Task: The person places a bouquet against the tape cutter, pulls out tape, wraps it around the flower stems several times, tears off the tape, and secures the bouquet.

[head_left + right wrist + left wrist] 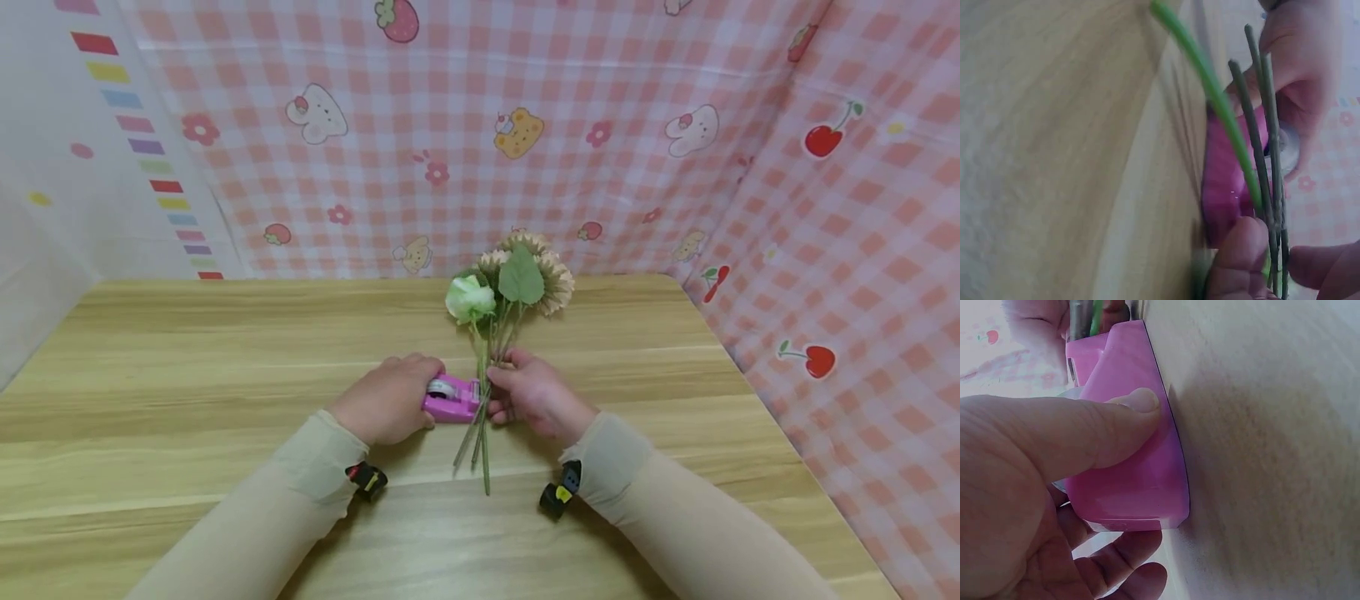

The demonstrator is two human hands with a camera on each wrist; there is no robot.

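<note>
A pink tape dispenser (452, 408) with a roll of tape stands on the table. My left hand (392, 398) grips it from the left, the thumb (1110, 428) lying along its side in the left wrist view. Just right of it, my right hand (542, 394) pinches a bunch of artificial flower stems (1274, 187) between thumb and fingers. The stems cross in front of the dispenser's cutter end; whether they touch it I cannot tell. At the top of the bunch are a pale green-white rose (470, 299), a green leaf (521, 277) and several beige blooms (557, 285).
The wood-grain table (225, 358) spreads around both hands. A pink checked cloth (450, 108) hangs behind it, another checked cloth (862, 250) runs along the right side, and a whitish cloth (52, 167) covers the left.
</note>
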